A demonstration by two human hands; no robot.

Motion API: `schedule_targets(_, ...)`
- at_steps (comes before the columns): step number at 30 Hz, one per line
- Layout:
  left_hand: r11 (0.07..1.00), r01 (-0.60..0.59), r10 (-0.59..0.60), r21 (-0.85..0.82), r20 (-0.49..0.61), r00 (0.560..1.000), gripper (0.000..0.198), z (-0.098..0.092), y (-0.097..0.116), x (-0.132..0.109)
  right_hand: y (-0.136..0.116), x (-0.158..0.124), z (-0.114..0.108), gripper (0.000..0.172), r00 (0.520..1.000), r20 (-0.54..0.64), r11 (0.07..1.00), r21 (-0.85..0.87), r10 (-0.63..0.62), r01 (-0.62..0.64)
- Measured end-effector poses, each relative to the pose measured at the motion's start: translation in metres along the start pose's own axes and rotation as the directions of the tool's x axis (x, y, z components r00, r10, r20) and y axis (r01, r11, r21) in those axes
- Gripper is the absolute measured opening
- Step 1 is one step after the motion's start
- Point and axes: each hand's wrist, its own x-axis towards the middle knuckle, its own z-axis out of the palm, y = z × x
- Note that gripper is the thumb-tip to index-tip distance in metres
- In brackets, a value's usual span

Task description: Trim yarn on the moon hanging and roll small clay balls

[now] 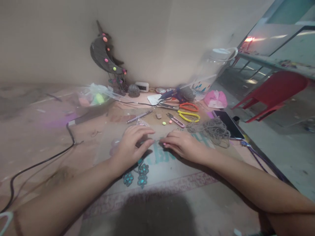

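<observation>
My left hand (135, 142) is over the table mat, fingers curved and thumb apart from them, with nothing visible between. Close to it, my right hand (183, 143) has its fingertips closed on a small pink bead (164, 144). Below my left hand lie flower-shaped pieces (142, 180) of grey cord with turquoise centres, partly covered by the hand. Beyond the hands are a yellow-green bead (164, 123), a coral bead (170, 122), a small stone-like lump (158, 116) and pink thread snips (175, 120). A tangle of grey cord (216, 131) rests right of my right hand.
Yellow-handled pliers (189, 116), orange-handled scissors (188, 107), a glue gun (169, 94) and a pen (139, 116) lie behind. A large bottle (209, 72) stands back right, near a phone (227, 124). A black cable (44, 160) crosses the left side. A red chair (275, 91) is beyond the table.
</observation>
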Motion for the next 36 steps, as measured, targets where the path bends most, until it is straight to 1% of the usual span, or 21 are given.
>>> schedule_targets(2, 0.994, 0.110, -0.111, -0.025, -0.048, 0.993, 0.019, 0.001, -0.003, 0.000, -0.001, -0.002, -0.004, 0.032, 0.995, 0.092, 0.995, -0.093, -0.025, 0.034)
schedule_targets(4, 0.979, 0.191, -0.196, -0.065, -0.068, 0.978, 0.021, 0.002, -0.006, 0.001, -0.003, -0.003, -0.009, 0.038, 0.986, 0.168, 0.996, -0.092, -0.004, 0.020)
schedule_targets(6, 0.966, 0.241, -0.248, -0.092, -0.078, 0.966, 0.022, 0.001, -0.008, 0.002, -0.004, -0.003, -0.015, 0.046, 0.979, 0.200, 0.998, -0.056, 0.024, -0.013)
schedule_targets(7, 0.962, 0.255, -0.263, -0.095, -0.089, 0.961, 0.022, 0.000, -0.008, 0.004, -0.002, -0.003, -0.018, 0.048, 0.981, 0.188, 0.999, -0.039, 0.036, -0.029)
schedule_targets(8, 0.960, 0.265, -0.274, -0.093, -0.107, 0.956, 0.022, -0.001, -0.009, 0.005, 0.000, -0.004, -0.022, 0.048, 0.988, 0.149, 0.999, -0.030, 0.045, -0.041)
schedule_targets(10, 0.959, 0.273, -0.283, -0.080, -0.153, 0.947, 0.022, -0.002, -0.012, 0.008, 0.008, -0.004, -0.027, 0.047, 0.999, 0.016, 0.998, -0.034, 0.047, -0.046)
schedule_targets(12, 0.953, 0.291, -0.302, -0.081, -0.178, 0.937, 0.022, -0.001, -0.017, 0.010, 0.014, -0.002, -0.028, 0.051, 0.993, -0.115, 0.999, -0.052, 0.000, -0.006)
schedule_targets(13, 0.946, 0.309, -0.322, -0.096, -0.178, 0.930, 0.023, 0.000, -0.020, 0.011, 0.015, 0.000, -0.026, 0.057, 0.988, -0.150, 0.997, -0.070, -0.045, 0.034)
schedule_targets(14, 0.936, 0.332, -0.349, -0.118, -0.169, 0.922, 0.024, 0.002, -0.023, 0.011, 0.015, 0.004, -0.023, 0.062, 0.983, -0.154, 0.991, -0.097, -0.103, 0.088)
schedule_targets(15, 0.923, 0.357, -0.378, -0.145, -0.159, 0.912, 0.026, 0.003, -0.027, 0.010, 0.012, 0.009, -0.019, 0.069, 0.977, -0.127, 0.980, -0.132, -0.169, 0.152)
schedule_targets(17, 0.895, 0.392, -0.425, -0.214, -0.140, 0.894, 0.030, 0.006, -0.033, 0.008, 0.004, 0.023, -0.007, 0.076, 0.955, -0.007, 0.935, -0.202, -0.298, 0.291)
schedule_targets(19, 0.870, 0.395, -0.443, -0.294, -0.118, 0.889, 0.036, 0.006, -0.039, 0.005, -0.006, 0.039, 0.006, 0.073, 0.918, 0.138, 0.889, -0.232, -0.372, 0.395)
schedule_targets(21, 0.837, 0.393, -0.454, -0.380, -0.084, 0.887, 0.044, 0.004, -0.043, 0.003, -0.011, 0.055, 0.017, 0.069, 0.892, 0.212, 0.869, -0.224, -0.399, 0.442)
schedule_targets(23, 0.792, 0.416, -0.493, -0.447, -0.065, 0.868, 0.049, 0.002, -0.046, 0.004, -0.011, 0.066, 0.026, 0.070, 0.883, 0.240, 0.871, -0.193, -0.404, 0.451)
schedule_targets(24, 0.775, 0.432, -0.518, -0.461, -0.073, 0.852, 0.048, 0.002, -0.048, 0.004, -0.008, 0.068, 0.028, 0.073, 0.885, 0.244, 0.880, -0.171, -0.398, 0.443)
schedule_targets(27, 0.773, 0.458, -0.564, -0.439, -0.147, 0.812, 0.034, 0.003, -0.051, 0.008, 0.004, 0.062, 0.028, 0.081, 0.906, 0.259, 0.925, -0.092, -0.335, 0.368)
schedule_targets(30, 0.798, 0.456, -0.555, -0.394, -0.188, 0.810, 0.030, 0.006, -0.052, 0.009, 0.012, 0.045, 0.021, 0.084, 0.917, 0.296, 0.953, -0.060, -0.268, 0.298)
schedule_targets(32, 0.803, 0.459, -0.553, -0.381, -0.185, 0.813, 0.032, 0.008, -0.051, 0.009, 0.009, 0.034, 0.017, 0.084, 0.912, 0.316, 0.955, -0.052, -0.263, 0.293)
schedule_targets(34, 0.810, 0.469, -0.550, -0.352, -0.175, 0.817, 0.034, 0.009, -0.050, 0.009, 0.000, 0.029, 0.018, 0.086, 0.888, 0.333, 0.938, -0.026, -0.317, 0.344)
schedule_targets(36, 0.828, 0.482, -0.537, -0.287, -0.159, 0.828, 0.037, 0.009, -0.049, 0.010, -0.011, 0.030, 0.023, 0.085, 0.853, 0.339, 0.906, -0.002, -0.398, 0.424)
